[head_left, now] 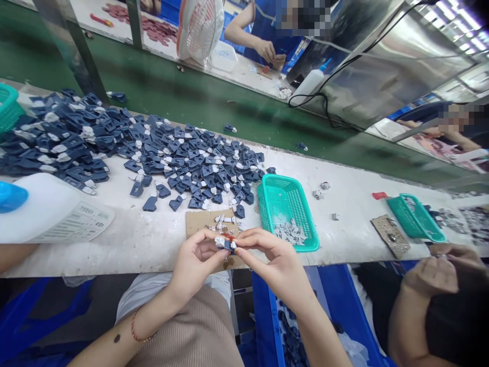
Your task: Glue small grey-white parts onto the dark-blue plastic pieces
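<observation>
- We've got the blue-and-white part [226,244] in both hands, above the cardboard sheet [194,220] at the near edge of the counter [344,242].
- Left hand [194,261]: thumb and fingers pinching the part's white end.
- Right hand [280,262]: thumb and fingers pinching its other end, rest of the fingers bent.
- Something red shows just behind the part; too small for us to identify.
- Green basket [302,192] just right of the sheet, pale small pieces [291,233] at its near end.
- Pile of blue parts [198,155] runs from the counter's left end along its far edge to the basket.
- White bottle [57,211] with blue cap lies toward the near left.
- Co-worker's hands [433,272] at the near edge, well to our right.
</observation>
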A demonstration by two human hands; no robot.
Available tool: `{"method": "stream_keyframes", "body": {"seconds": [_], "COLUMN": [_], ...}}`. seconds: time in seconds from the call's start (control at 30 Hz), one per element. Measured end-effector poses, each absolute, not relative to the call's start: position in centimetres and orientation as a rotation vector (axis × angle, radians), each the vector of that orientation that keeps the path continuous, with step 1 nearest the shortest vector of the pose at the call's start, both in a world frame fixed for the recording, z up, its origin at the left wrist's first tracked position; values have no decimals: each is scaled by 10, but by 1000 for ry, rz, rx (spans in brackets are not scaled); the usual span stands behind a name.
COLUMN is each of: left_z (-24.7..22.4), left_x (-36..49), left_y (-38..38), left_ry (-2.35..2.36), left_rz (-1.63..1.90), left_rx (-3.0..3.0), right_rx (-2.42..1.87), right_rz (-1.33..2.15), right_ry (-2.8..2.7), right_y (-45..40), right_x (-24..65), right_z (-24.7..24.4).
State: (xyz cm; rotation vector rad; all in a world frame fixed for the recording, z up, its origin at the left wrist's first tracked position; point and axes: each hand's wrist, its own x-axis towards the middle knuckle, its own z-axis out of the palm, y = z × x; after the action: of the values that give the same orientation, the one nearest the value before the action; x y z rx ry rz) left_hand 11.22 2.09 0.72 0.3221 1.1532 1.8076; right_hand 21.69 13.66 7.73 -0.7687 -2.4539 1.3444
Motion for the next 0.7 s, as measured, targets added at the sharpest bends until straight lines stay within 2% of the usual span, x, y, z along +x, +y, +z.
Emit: {"method": "stream_keyframes", "body": {"seconds": [0.3, 0.53, 0.7], "left_z": [7, 16, 21], "left_x": [115, 114, 115], "left_y": [18, 16, 21], "left_ry": [1146, 1227, 1072], "left_rz": [1848, 1890, 1920], "left_rx": [338, 372, 370], "right_rx": [-708, -972, -960], "right_rz": [1275, 1754, 2181], "right_ry": [-2598, -2136, -1749], "right_y": [137, 131, 112], "right_x": [220, 219, 209], "right_z": [82, 74, 55]}}
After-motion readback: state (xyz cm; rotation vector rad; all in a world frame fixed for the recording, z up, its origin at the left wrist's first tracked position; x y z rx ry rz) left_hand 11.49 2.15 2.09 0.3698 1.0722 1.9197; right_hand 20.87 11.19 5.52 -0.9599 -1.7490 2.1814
